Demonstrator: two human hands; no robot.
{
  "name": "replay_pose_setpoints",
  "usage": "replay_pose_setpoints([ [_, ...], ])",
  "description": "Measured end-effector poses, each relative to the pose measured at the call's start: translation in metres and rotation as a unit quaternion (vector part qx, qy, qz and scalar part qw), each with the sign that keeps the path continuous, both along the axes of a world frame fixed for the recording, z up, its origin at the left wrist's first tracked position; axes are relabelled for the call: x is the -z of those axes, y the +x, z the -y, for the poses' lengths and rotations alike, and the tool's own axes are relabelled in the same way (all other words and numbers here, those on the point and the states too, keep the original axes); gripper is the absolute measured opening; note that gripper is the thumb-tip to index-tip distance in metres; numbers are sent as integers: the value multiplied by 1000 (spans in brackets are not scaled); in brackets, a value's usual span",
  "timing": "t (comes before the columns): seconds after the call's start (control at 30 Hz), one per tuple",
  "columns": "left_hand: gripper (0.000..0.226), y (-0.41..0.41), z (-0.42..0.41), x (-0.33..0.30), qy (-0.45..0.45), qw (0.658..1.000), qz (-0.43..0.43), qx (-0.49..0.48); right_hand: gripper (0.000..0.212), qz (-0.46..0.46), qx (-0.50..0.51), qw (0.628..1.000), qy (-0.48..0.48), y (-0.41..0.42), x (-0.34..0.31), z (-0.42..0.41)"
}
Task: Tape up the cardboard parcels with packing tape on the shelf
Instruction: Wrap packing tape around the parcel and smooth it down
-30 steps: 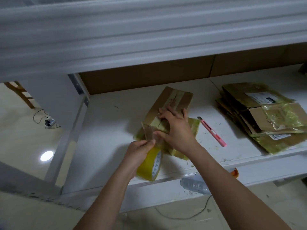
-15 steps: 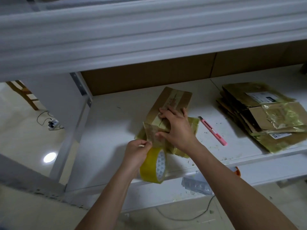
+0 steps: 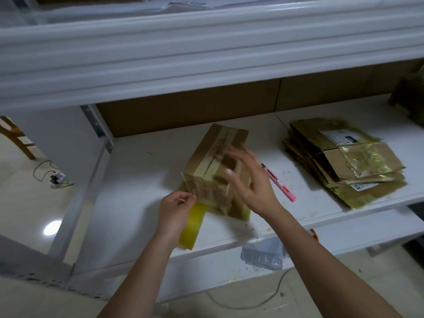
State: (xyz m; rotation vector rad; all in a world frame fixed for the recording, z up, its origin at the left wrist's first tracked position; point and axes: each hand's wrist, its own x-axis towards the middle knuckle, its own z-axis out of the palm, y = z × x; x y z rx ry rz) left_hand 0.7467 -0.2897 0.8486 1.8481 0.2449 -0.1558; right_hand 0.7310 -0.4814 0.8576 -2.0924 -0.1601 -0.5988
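From the head camera, a cardboard parcel [image 3: 215, 166] lies on the white shelf [image 3: 142, 180], near the middle of the picture, its far end pointing toward 1 o'clock and strips of tape running along its top seam. The left hand [image 3: 175, 210] sits at 7 o'clock of the parcel with its fingers curled round a roll of yellow packing tape [image 3: 191, 228]; thumb and forefinger pinch at the near left corner of the parcel, where the tape meets the cardboard. The right hand [image 3: 250, 182] is blurred over the right side of the parcel, fingers spread and straight, gripping nothing; whether it touches the cardboard cannot be told. At 3 o'clock of the parcel, just beside the right hand, lies a pink box cutter [image 3: 281, 183]. Farther toward 3 o'clock, well apart, rests a stack of flat taped parcels [image 3: 344, 161] with white labels.
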Motion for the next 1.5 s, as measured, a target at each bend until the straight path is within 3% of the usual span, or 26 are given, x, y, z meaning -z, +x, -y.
replay_pose_setpoints([
  [0.1,15,2,-1,3,-10,1000,15,-17,19,46,207,977,14,-12,26,37],
  [0.2,18,3,-1,5,-16,999,23,-25,24,-120,326,936,-66,-5,57,77],
  [0.3,18,3,-1,8,-11,999,29,-21,34,-245,350,896,-119,-2,78,98],
  [0.5,16,2,-1,10,-11,999,26,-22,25,-231,347,896,-151,-5,87,100],
  [0.6,15,0,0,11,-4,999,35,-18,13,-174,361,916,-13,-12,79,92],
  [0.67,15,-1,0,11,-1,999,39,-16,8,-121,356,920,112,-21,64,83],
  [0.77,13,-2,-1,11,-5,999,41,-14,10,-46,314,925,209,-34,37,69],
  [1.0,13,-5,3,11,-12,999,42,-6,21,-53,129,895,423,-49,-18,28],
  [1.2,14,-9,0,8,-15,999,34,-13,5,-40,115,917,380,-56,-41,-4],
  [1.33,15,-10,0,10,-32,999,30,-21,8,-24,65,920,386,-57,-48,-17],
  [1.5,16,-10,-2,9,-54,998,35,-14,18,-23,33,950,309,-53,-43,-31],
])
